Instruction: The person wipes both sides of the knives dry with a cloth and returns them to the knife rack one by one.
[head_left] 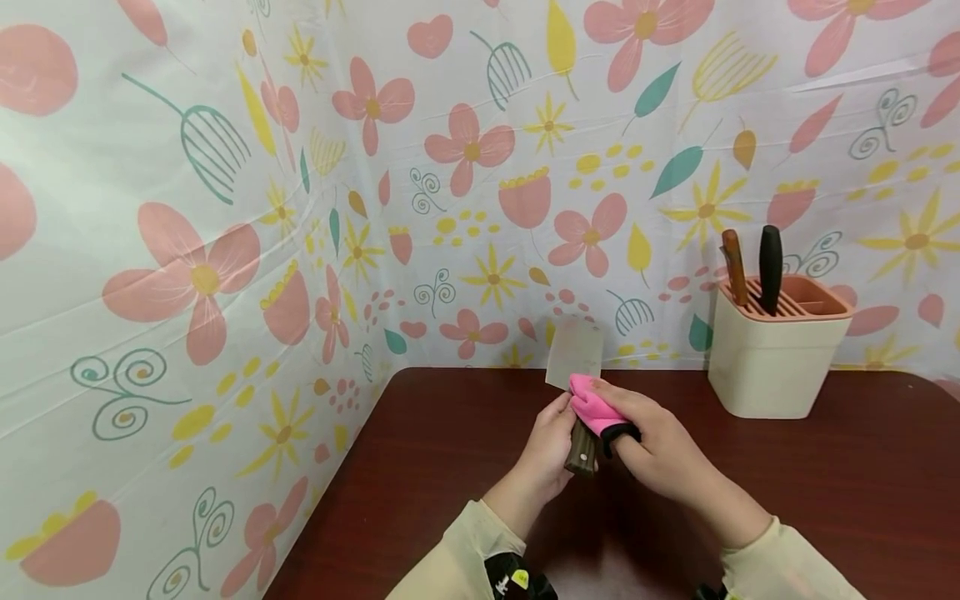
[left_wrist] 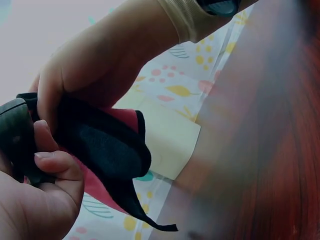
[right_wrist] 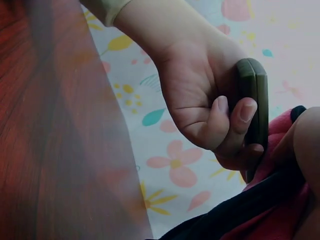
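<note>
My left hand point(head_left: 546, 442) grips the dark handle point(head_left: 582, 450) of a cleaver, its fingers curled round it in the right wrist view. The broad pale blade point(head_left: 574, 346) points away, toward the wall. With my right hand point(head_left: 663, 442) I hold a pink fabric piece point(head_left: 592, 404) with black trim against the cleaver where handle meets blade. A black inner side of this fabric point(left_wrist: 105, 142) and a loose black strip show in the left wrist view. Some right fingers are hidden by the fabric.
A cream knife block point(head_left: 776, 367) with a slotted orange top stands at the back right. Two knife handles, one brown point(head_left: 735, 268) and one black point(head_left: 770, 267), stick up from it. The dark red-brown table point(head_left: 450, 450) meets a flower-patterned cloth wall point(head_left: 465, 250).
</note>
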